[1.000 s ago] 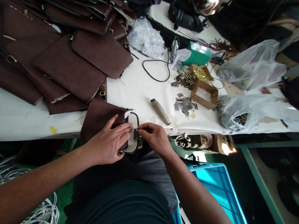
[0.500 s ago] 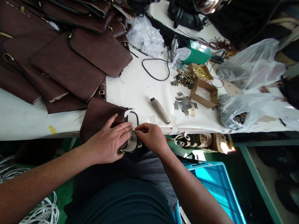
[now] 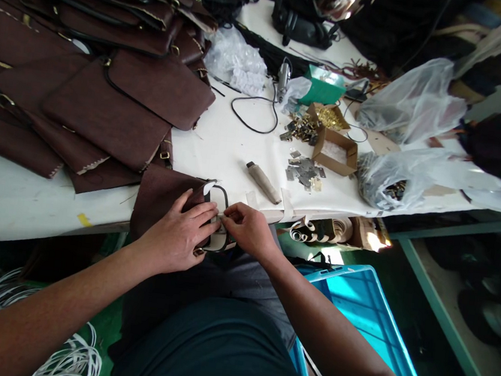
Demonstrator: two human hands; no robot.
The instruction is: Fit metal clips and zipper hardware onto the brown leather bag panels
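Pressing the left hand point(image 3: 179, 234) flat on the brown leather bag point(image 3: 157, 195) at the counter point(image 3: 219, 148)'s near edge; pinching narrowly with the right hand point(image 3: 246, 230) at its pale panel point(image 3: 217, 196); leaving open counter beyond both, left of the rod point(image 3: 263, 183).

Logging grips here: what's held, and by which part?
The left hand holds the brown bag near its black-edged end; whether the right hand pinches anything there cannot be told.

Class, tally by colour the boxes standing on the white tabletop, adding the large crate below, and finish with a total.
Green box: 1
Brown cardboard boxes: 2
Blue crate: 1
Total: 4
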